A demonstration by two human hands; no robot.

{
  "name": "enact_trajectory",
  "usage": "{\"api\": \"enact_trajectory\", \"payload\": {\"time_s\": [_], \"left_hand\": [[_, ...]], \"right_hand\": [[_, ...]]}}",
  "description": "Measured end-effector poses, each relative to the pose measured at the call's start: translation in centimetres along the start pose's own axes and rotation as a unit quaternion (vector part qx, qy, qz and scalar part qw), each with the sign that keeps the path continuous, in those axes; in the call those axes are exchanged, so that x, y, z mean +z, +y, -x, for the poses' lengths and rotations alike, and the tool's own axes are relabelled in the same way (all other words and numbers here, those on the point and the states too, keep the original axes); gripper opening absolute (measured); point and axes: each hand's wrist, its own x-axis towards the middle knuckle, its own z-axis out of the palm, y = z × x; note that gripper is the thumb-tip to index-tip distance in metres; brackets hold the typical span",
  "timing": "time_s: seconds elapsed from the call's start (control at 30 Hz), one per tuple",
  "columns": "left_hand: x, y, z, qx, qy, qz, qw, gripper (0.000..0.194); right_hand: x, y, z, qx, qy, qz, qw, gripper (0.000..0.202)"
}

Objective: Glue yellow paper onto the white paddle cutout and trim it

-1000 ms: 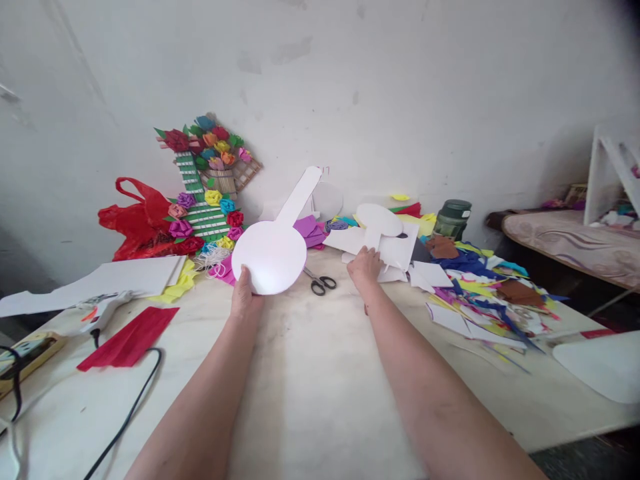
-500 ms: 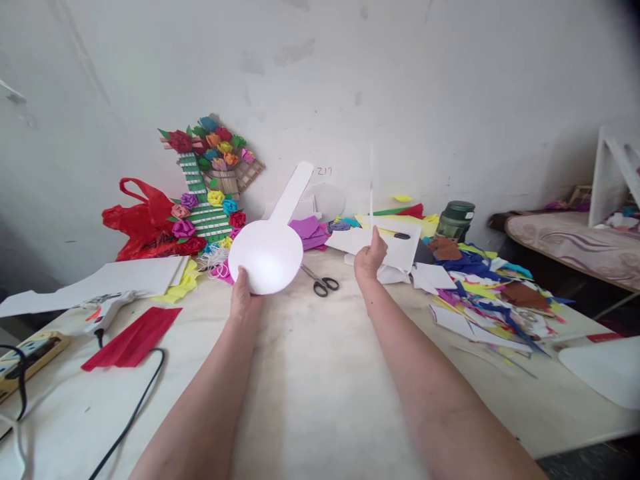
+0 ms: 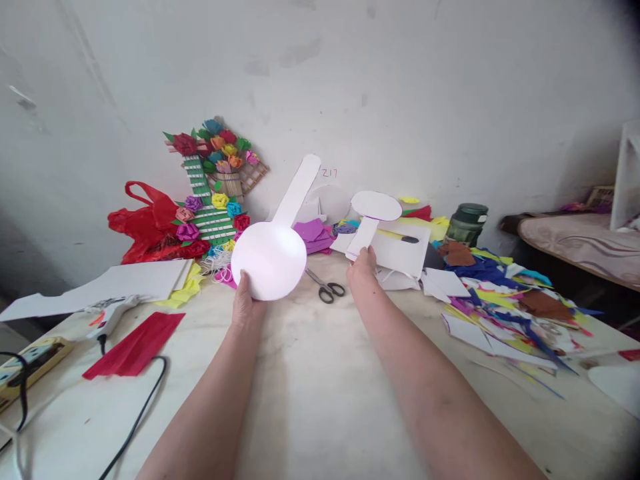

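Observation:
My left hand grips the lower edge of a white paddle-shaped cutout, thumb on its round face, its strip handle pointing up and right. In my right hand is a second white cutout, held by the end of its strip, with the rounded part on top and tilted so it looks like a flat oval. Both cutouts are raised above the table and do not touch each other. Black-handled scissors lie on the table between my hands.
A glue gun, red crepe paper and a power strip lie left. Paper flowers on a green frame lean on the wall. Coloured scraps and a green jar are right.
The cutout in my right hand has turned from edge-on to showing its face. My left hand still holds its cutout, almost unmoved. The whole view has shifted slightly.

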Motion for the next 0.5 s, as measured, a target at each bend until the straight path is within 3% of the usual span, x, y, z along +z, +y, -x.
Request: {"api": "enact_trajectory", "payload": {"time_s": [0.2,0.37,0.5], "left_hand": [[-0.1,0.1,-0.4,0.003,-0.008,0.009,1.0,0.043],[-0.1,0.2,-0.5,-0.005,0.002,0.01,1.0,0.045],[-0.2,0.4,-0.6,0.004,0.004,0.012,1.0,0.046]], "right_hand": [[1.7,1.0,-0.1,0.112,-0.07,-0.065,0.989,0.021],[3.2,2.0,-0.9,0.112,-0.076,-0.056,0.989,0.013],[4.4,2.0,-1.9,0.1,-0.095,-0.069,0.988,0.019]]}}
